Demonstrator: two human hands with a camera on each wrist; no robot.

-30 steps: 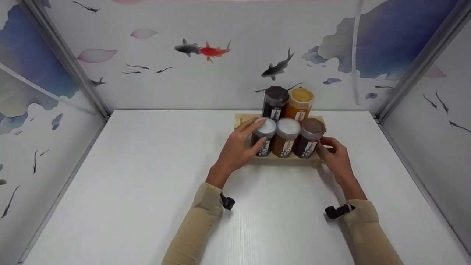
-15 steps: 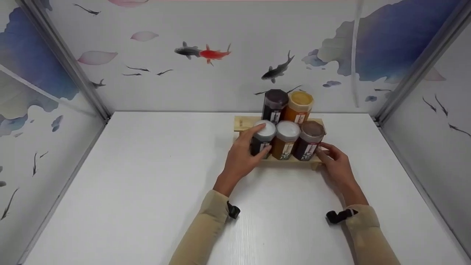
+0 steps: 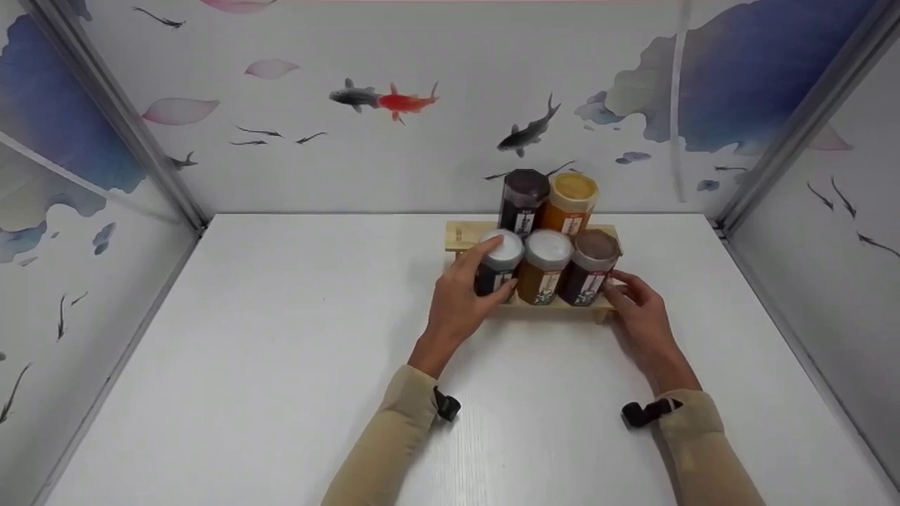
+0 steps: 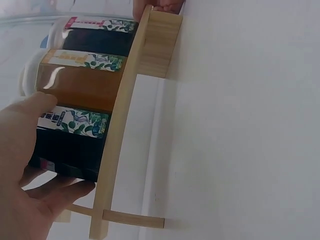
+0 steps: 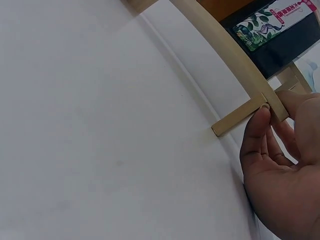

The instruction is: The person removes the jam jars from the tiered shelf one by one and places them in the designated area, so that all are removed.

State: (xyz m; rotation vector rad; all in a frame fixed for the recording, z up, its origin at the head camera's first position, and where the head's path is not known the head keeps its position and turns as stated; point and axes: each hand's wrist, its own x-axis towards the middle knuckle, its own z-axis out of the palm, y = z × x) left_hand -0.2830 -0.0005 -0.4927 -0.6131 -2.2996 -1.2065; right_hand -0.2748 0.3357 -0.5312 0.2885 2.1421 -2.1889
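A two-tier wooden rack (image 3: 470, 235) stands at the back right of the table, bearing several jars. My left hand (image 3: 455, 299) grips the front-left dark jar (image 4: 70, 150), its white lid under a finger in the head view. Thumb and fingers lie on opposite sides of that jar in the left wrist view. Beside it stand a brown jar (image 3: 543, 281) with a white lid and a dark jar (image 3: 587, 281) with a brown lid. At the rack's right end my right hand (image 3: 641, 313) pinches the front board (image 5: 240, 60) near its leg (image 5: 239, 116).
On the upper tier stand a dark-lidded jar (image 3: 524, 200) and an orange jar (image 3: 571, 204) with a yellow lid. A printed back wall (image 3: 394, 169) rises right behind the rack. The white table (image 3: 295, 351) spreads to the left and front.
My left hand and forearm have shifted a little to the right, closer around the front-left jar. The right hand stays at the rack's right end with barely any movement.
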